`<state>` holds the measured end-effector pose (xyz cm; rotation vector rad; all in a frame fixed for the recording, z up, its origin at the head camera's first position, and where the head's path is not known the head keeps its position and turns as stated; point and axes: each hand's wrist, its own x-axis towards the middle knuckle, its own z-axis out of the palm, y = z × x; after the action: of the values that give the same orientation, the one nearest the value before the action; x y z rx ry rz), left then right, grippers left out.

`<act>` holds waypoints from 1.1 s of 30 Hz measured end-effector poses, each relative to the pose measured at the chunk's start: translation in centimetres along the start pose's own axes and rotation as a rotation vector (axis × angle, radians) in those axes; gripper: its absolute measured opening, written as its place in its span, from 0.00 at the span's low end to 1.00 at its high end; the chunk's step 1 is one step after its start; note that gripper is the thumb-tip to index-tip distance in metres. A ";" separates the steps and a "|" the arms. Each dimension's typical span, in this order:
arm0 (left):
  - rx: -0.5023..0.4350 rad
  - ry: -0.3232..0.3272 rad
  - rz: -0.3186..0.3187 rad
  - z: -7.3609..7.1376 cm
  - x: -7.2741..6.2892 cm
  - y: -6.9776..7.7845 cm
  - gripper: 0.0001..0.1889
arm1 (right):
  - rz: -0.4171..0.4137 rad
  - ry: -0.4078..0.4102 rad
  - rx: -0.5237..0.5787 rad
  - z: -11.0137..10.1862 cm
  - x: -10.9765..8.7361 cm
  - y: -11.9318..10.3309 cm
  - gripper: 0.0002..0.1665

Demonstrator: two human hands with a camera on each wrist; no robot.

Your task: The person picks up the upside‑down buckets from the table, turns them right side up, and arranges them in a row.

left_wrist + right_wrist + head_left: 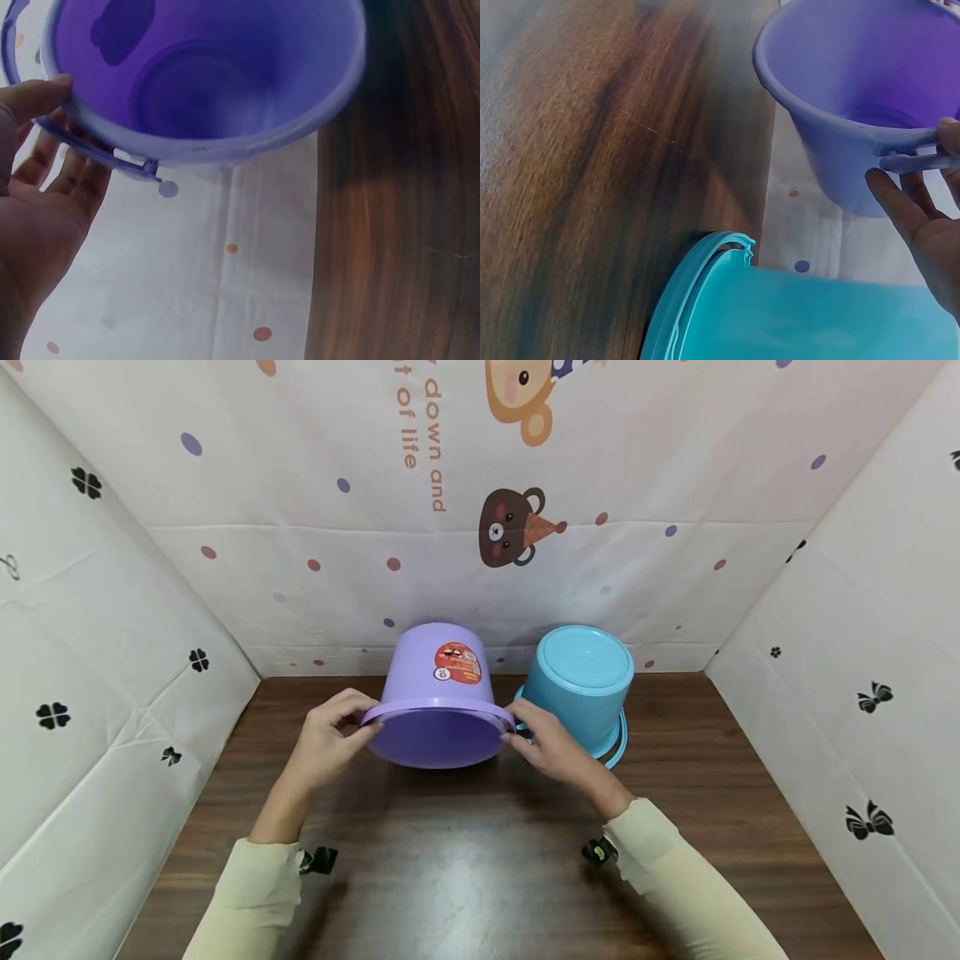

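A purple bucket [405, 668] with a red label is tilted in the head view, its mouth facing toward me and its base toward the back wall. My left hand [326, 739] grips the rim at the left side, thumb at the lip and fingers behind the rim and handle [97, 154]. On the opposite side my right hand [551, 743] pinches the rim with the handle there. In the left wrist view the inside of the bucket shows nothing in it. Right of it a blue bucket [585, 693] stands upside down, its handle around the rim at the table.
The brown wooden table [450, 868] meets a printed back sheet [300, 610] close behind both buckets. White sheets [112, 693] with black clover and bow prints rise at the left and right sides. The blue bucket sits right beside my right hand.
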<state>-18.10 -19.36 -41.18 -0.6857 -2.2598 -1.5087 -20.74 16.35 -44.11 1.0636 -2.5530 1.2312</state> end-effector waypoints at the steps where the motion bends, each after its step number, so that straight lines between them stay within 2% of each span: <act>1: -0.004 -0.009 -0.006 -0.1 0.1 0.0 0.10 | 0.007 -0.003 0.008 0.0 0.0 0.0 0.08; 10: -0.050 -0.045 -0.083 -1.1 0.8 -0.2 0.12 | 0.077 -0.045 0.070 -0.5 0.6 -0.3 0.08; 16: -0.068 -0.113 -0.118 -1.9 1.3 -0.3 0.12 | 0.121 -0.066 0.108 -0.5 0.9 -0.4 0.08; 25: -0.037 -0.204 -0.139 -2.7 2.7 -0.4 0.10 | 0.159 -0.079 0.147 -1.0 1.4 -0.5 0.11; 29: -0.071 -0.216 -0.180 -2.8 3.3 -0.6 0.10 | 0.171 -0.072 0.192 -1.3 1.6 -0.6 0.08; 33: -0.122 -0.222 -0.250 -2.7 3.8 -0.8 0.12 | 0.178 -0.069 0.216 -1.7 2.1 -0.6 0.08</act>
<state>-21.66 -21.36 -38.78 -0.6527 -2.5129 -1.7772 -22.22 16.13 -41.79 0.9466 -2.6634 1.5710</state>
